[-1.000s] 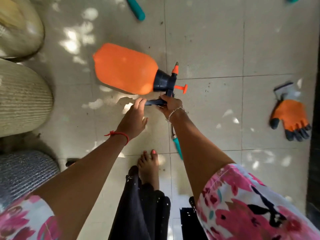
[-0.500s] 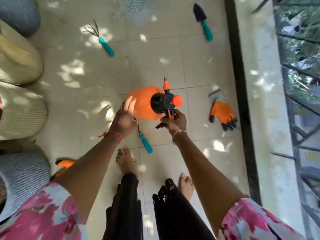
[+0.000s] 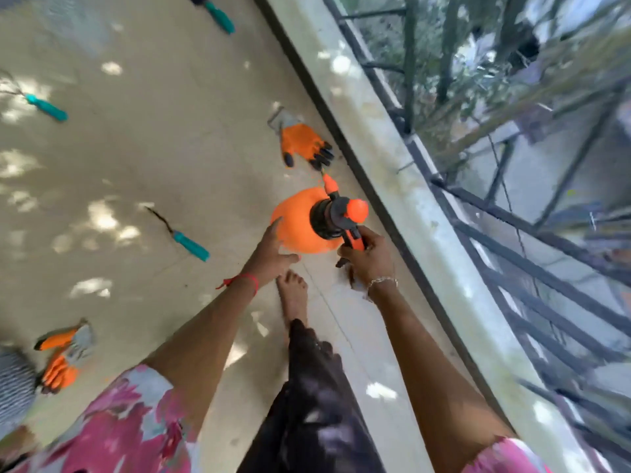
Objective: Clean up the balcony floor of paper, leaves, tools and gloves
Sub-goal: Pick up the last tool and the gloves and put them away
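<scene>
One round orange plastic pressure sprayer (image 3: 300,223), with a black pump head and an orange knob, is held upright over the pale tiled balcony floor (image 3: 164,158) and is seen from above. The right hand (image 3: 367,259) reaches forward on a nearly straight arm, with its fingers curled round the sprayer's black-and-orange handle. The left hand (image 3: 273,250) lies flat beside it. Its fingers are straight and close together, the tips touch the orange tank, and the thumb points sideways.

Two orange-and-grey work gloves lie on the floor. The near glove (image 3: 304,141) is just beyond the fingertips, and the far glove (image 3: 63,356) is well back, left of the left elbow.

There are three teal-handled hand tools, all blurred. The nearest tool (image 3: 186,238) lies left of the left fingers. A second tool (image 3: 46,105) is far left, and a third tool (image 3: 218,15) is far ahead.

One bare foot (image 3: 293,295) stands below both wrists.
</scene>
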`<state>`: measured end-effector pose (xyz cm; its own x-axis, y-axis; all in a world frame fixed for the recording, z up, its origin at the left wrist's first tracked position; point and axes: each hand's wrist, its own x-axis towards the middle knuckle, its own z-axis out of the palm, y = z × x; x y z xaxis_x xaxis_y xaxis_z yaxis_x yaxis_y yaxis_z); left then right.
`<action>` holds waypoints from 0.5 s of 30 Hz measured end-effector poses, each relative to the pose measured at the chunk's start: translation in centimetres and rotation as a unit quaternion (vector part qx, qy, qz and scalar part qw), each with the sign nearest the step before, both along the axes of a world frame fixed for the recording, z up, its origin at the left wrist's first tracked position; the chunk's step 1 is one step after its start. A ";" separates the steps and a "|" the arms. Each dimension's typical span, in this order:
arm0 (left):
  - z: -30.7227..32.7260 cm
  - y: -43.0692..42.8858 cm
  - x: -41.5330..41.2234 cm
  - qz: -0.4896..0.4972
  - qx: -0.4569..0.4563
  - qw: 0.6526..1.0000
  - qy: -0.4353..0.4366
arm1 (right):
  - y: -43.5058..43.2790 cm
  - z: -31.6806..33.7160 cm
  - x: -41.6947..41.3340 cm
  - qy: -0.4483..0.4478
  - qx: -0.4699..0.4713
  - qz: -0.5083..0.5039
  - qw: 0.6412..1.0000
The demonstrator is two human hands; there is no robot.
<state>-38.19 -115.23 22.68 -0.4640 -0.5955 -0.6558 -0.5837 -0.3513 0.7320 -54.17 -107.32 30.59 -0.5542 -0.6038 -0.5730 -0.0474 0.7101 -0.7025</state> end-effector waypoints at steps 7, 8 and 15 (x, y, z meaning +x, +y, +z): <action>1.0 14.5 -5.0 -0.150 -0.061 0.987 0.022 | 20.1 0.3 -3.6 0.009 0.006 -0.136 0.991; 1.2 16.4 -5.8 -0.187 -0.066 0.980 0.026 | 22.8 0.2 -3.7 0.011 0.010 -0.156 0.988; 1.7 31.6 -9.8 -0.385 -0.021 0.921 0.054 | 41.8 0.2 -2.0 0.026 0.065 -0.257 0.964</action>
